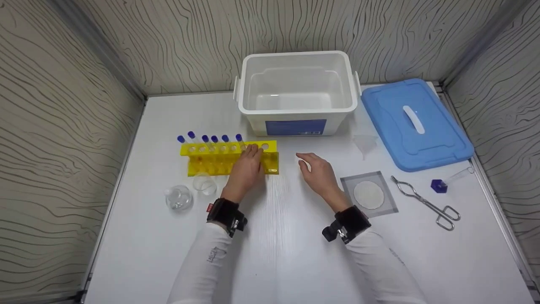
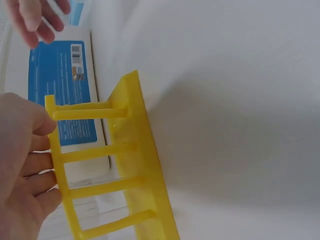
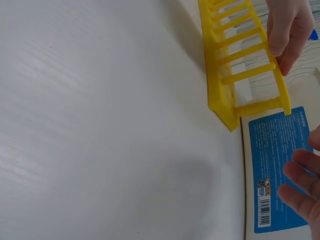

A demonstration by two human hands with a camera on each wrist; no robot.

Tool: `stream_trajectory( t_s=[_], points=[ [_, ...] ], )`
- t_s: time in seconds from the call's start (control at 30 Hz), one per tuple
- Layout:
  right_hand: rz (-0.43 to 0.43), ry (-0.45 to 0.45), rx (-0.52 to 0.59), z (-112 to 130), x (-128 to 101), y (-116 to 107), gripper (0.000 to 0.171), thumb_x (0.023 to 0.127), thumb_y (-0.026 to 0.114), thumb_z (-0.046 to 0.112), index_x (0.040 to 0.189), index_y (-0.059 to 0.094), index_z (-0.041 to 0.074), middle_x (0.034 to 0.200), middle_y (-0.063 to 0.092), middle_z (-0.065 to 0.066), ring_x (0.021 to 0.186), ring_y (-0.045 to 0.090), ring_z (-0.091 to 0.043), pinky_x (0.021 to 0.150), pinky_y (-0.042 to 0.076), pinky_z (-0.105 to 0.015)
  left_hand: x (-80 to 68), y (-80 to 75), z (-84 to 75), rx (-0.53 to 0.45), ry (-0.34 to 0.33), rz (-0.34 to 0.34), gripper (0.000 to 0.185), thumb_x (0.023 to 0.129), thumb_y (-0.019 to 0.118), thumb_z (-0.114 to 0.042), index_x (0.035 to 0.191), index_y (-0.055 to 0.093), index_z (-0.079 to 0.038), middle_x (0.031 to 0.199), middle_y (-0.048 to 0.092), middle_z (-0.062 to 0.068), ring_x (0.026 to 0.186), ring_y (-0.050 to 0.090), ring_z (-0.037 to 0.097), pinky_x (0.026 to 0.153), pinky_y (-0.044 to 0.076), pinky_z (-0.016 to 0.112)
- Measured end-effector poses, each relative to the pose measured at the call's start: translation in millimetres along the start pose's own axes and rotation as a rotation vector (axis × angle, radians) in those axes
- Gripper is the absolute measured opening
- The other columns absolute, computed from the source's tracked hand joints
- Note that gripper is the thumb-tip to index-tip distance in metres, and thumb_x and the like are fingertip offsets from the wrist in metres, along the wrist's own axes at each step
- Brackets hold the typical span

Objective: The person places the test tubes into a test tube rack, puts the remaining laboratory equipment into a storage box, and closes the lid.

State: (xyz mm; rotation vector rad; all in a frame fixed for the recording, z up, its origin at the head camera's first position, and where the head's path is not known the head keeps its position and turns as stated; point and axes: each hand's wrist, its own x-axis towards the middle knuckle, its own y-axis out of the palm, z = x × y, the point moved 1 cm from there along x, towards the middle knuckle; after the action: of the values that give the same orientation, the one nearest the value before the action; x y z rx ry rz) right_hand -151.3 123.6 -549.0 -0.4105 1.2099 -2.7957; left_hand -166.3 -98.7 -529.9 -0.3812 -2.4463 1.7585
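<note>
A yellow test tube rack [image 1: 211, 168] stands left of centre on the white table, holding several test tubes with blue caps [image 1: 205, 138]. My left hand [image 1: 247, 169] grips the rack's top rail toward its right end, with the thumb on the near side and fingers behind, as the right wrist view shows. My right hand [image 1: 318, 174] hovers to the right of the rack, fingers relaxed and apart, holding nothing. Left of my left wrist are a small clear beaker [image 1: 205, 184] and a clear glass flask [image 1: 179, 198].
Behind stands an open white bin [image 1: 295, 112], its blue lid [image 1: 417, 126] lying to the right. A clear funnel [image 1: 365, 143], a wire gauze [image 1: 369, 195], metal tongs [image 1: 424, 202] and a glass cylinder with blue base [image 1: 439, 185] lie on the right.
</note>
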Motion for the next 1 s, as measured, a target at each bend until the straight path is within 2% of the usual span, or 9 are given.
stream_trajectory(
  t_s=[0.4,0.53,0.63,0.7,0.8,0.9,1.0],
  points=[
    [-0.016,-0.002,0.020,-7,-2,-1,0.030,0.098,0.058,0.013,0.126,0.068,0.008,0.119,0.072,-0.013,0.110,0.069,-0.030,0.093,0.056,-0.045,0.0,-23.8,37.2,-0.037,-0.044,-0.020,0.041,0.099,0.053,-0.014,0.138,0.056,0.000,0.144,0.055,0.019,0.138,0.050,0.034,0.116,0.040,0.046],
    [-0.013,-0.001,0.014,-8,-3,-2,0.030,0.098,0.057,0.013,0.126,0.068,0.008,0.118,0.072,-0.013,0.109,0.069,-0.030,0.092,0.057,-0.045,-2.5,-32.2,52.9,-0.022,-0.061,-0.021,0.039,0.099,0.053,-0.014,0.134,0.059,0.001,0.133,0.062,0.019,0.122,0.060,0.032,0.109,0.049,0.044],
    [-0.006,0.000,0.006,-8,-2,-2,0.030,0.098,0.057,0.014,0.126,0.067,0.008,0.118,0.072,-0.013,0.108,0.070,-0.030,0.092,0.057,-0.045,-4.2,-38.0,63.9,0.007,-0.070,-0.011,0.038,0.099,0.052,-0.015,0.132,0.060,0.002,0.123,0.064,0.020,0.104,0.060,0.030,0.099,0.054,0.042],
    [0.002,0.001,-0.001,-8,-2,-4,0.030,0.099,0.057,0.014,0.127,0.067,0.008,0.119,0.072,-0.013,0.109,0.069,-0.030,0.092,0.057,-0.045,-5.4,-42.1,70.6,0.016,-0.080,0.010,0.038,0.100,0.051,-0.015,0.132,0.060,0.002,0.119,0.064,0.020,0.099,0.058,0.029,0.095,0.055,0.041],
    [0.006,-0.006,-0.011,-6,1,-8,0.031,0.099,0.057,0.015,0.127,0.067,0.008,0.121,0.072,-0.013,0.112,0.068,-0.031,0.095,0.056,-0.046,-6.2,-47.2,80.6,0.009,-0.108,0.039,0.038,0.101,0.049,-0.016,0.132,0.060,0.002,0.120,0.064,0.020,0.099,0.057,0.030,0.095,0.054,0.042],
    [-0.017,-0.042,-0.028,-4,5,-14,0.031,0.099,0.057,0.014,0.127,0.067,0.008,0.121,0.071,-0.013,0.114,0.068,-0.031,0.095,0.056,-0.046,-7.0,-51.6,89.7,-0.006,-0.144,0.068,0.040,0.102,0.048,-0.019,0.135,0.059,0.000,0.127,0.063,0.020,0.103,0.058,0.032,0.102,0.052,0.044],
    [-0.056,-0.089,-0.047,-1,10,-23,0.030,0.098,0.057,0.013,0.125,0.068,0.007,0.119,0.072,-0.014,0.112,0.068,-0.031,0.094,0.056,-0.046,-8.1,-56.7,97.0,0.000,-0.167,0.077,0.039,0.101,0.048,-0.019,0.133,0.061,0.000,0.123,0.064,0.020,0.098,0.057,0.032,0.097,0.053,0.043]
  ],
)
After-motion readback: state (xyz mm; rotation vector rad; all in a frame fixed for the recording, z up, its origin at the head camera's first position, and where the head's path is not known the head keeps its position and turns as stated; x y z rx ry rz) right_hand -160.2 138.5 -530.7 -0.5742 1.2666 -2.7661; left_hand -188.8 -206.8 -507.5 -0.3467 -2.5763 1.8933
